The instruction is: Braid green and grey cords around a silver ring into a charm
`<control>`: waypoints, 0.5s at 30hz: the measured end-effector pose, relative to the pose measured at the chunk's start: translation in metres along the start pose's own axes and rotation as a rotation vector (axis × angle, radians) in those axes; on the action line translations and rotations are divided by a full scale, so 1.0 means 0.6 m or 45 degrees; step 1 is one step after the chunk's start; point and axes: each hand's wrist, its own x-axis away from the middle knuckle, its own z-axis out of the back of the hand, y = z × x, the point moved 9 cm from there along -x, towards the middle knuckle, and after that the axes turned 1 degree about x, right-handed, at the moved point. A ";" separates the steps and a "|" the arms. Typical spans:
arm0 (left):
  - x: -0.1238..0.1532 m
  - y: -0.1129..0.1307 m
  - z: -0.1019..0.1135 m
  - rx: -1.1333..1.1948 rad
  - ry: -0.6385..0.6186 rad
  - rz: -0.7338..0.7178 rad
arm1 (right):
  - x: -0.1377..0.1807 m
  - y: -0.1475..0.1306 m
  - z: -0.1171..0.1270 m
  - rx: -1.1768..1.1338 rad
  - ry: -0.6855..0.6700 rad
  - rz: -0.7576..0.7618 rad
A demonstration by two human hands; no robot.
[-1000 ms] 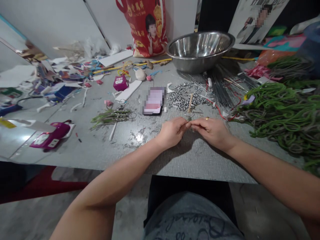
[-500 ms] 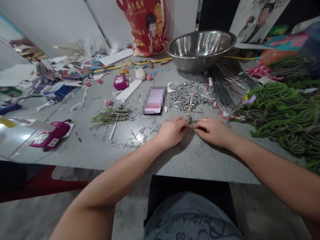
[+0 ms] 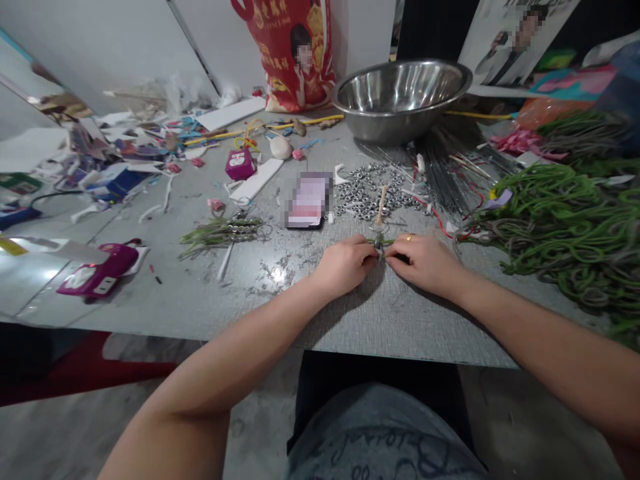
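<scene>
My left hand [image 3: 346, 264] and my right hand [image 3: 425, 261] meet over the grey table [image 3: 320, 313], fingertips pinched together on a small green cord with metal nuts [image 3: 380, 245]. Both hands are closed around it, knuckles resting near the tabletop. A ring shows on my right hand. Just beyond the fingers lies a heap of loose metal nuts [image 3: 367, 192] with a small wooden stick [image 3: 381, 203] across it. A finished bundle of green cord and nuts [image 3: 225, 231] lies to the left.
A steel bowl [image 3: 400, 97] stands at the back, thin metal rods [image 3: 450, 173] beside it. A big pile of green cords [image 3: 565, 227] fills the right. A phone [image 3: 309, 201] lies mid-table, a magenta device [image 3: 97, 275] at left, a red bag [image 3: 293, 50] behind.
My hands have shifted slightly away from me and lowered toward the table. The fingertips stay pinched on the small green piece.
</scene>
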 end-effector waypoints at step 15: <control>0.001 0.006 -0.004 -0.067 -0.001 -0.088 | -0.001 -0.002 -0.002 -0.002 -0.026 0.009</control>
